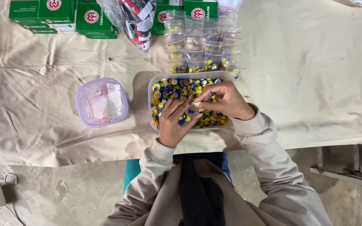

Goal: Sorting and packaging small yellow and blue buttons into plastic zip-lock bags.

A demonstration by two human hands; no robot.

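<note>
Creased beige cloth (42, 83) over worktop, grey concrete floor (63, 196), soft daylight

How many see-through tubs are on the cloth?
2. One tub under both hands, full of small blue and yellow pieces; the left hand and right hand meet over it. One purple-rimmed tub to its left holds little bags.

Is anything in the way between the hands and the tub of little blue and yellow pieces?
Nothing visible is. The left hand and the right hand are both right over the open tub of blue and yellow pieces, fingertips pinching something small and clear between them. The tub has no lid on.
</note>
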